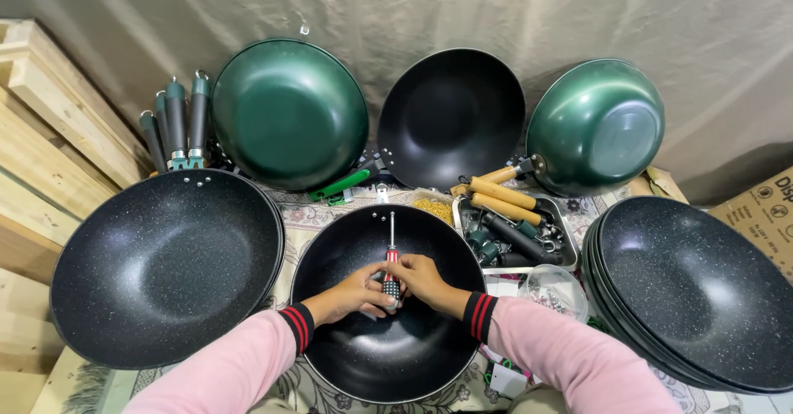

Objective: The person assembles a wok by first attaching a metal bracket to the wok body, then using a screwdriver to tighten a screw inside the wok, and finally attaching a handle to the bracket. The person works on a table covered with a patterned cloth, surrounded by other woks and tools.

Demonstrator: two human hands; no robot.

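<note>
We've got both hands inside the centre wok (388, 356). Left hand (357, 293) and right hand (423, 280) are clenched together round the screwdriver (391, 274) handle, shaft pointing at the wok's far rim, where small rivets show. Left of the wok: a stack of speckled woks (165, 265). Right of it: another stack (690, 290). Beyond it: a steel tray (566, 249) with wooden and dark handles, plus three woks leaning on the backdrop. A clear tub (555, 292) of small hardware sits just right of the wok.
</note>
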